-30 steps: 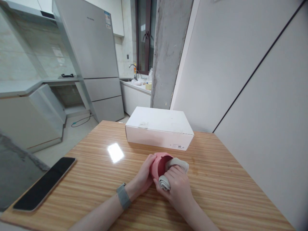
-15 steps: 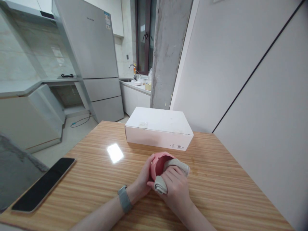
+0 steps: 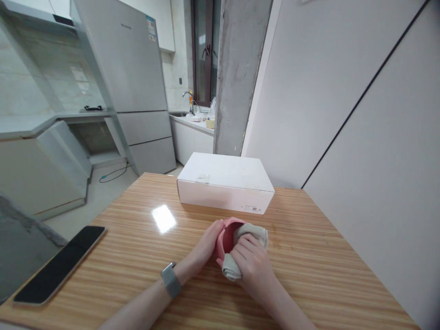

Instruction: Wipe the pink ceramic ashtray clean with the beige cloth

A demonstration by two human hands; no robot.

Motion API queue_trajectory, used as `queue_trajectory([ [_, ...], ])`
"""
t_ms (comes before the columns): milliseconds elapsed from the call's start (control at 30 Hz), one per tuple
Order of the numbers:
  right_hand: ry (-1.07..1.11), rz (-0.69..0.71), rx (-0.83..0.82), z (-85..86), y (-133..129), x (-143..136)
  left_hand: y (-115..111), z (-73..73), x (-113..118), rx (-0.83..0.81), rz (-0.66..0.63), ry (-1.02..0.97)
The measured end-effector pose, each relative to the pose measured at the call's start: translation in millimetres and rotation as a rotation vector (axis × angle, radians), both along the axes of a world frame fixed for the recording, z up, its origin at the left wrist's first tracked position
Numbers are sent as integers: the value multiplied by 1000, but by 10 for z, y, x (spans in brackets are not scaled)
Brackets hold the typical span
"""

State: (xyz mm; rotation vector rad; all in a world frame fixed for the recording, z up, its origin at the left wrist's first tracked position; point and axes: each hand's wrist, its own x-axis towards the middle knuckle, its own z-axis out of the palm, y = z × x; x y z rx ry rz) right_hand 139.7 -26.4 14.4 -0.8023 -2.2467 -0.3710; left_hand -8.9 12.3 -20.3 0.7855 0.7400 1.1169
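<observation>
A pink bowl-like container (image 3: pixel 222 245) is tilted on its side near the middle of the wooden table (image 3: pixel 144 256), its opening toward the right. My left hand (image 3: pixel 206 245) holds it from the left, with a grey watch band on the wrist. A grey-beige cloth (image 3: pixel 257 233) is bunched in my right hand (image 3: pixel 252 261), whose fingers press it at the container's opening. One end of the cloth hangs out below the fingers. The fingertips of my right hand are partly hidden by the cloth and the container.
Behind the hands stands a closed white box (image 3: pixel 223 183). A black phone (image 3: pixel 62 266) lies at the table's left edge. Beyond the table are a tall grey fridge (image 3: pixel 137 68), a sink counter and a concrete pillar (image 3: pixel 237 78); a white wall rises at the right.
My left hand has shifted slightly up along the container's side, its wrist a little further left. The container and cloth have turned slightly, and the cloth's upper part looks more spread.
</observation>
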Motion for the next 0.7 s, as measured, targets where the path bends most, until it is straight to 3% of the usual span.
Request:
queue_trajectory([
  [100, 43, -83, -42, 6, -9, -17, -25, 62, 13, 40, 51, 72],
  [367, 281, -208, -177, 14, -82, -110, -169, 185, 143, -11, 76, -101],
  [567, 315, -219, -156, 15, -103, -117, -217, 214, 151, -78, 6, -198],
  [700, 232, -141, -132, 16, -37, -41, -188, 236, 120, -117, -103, -278],
])
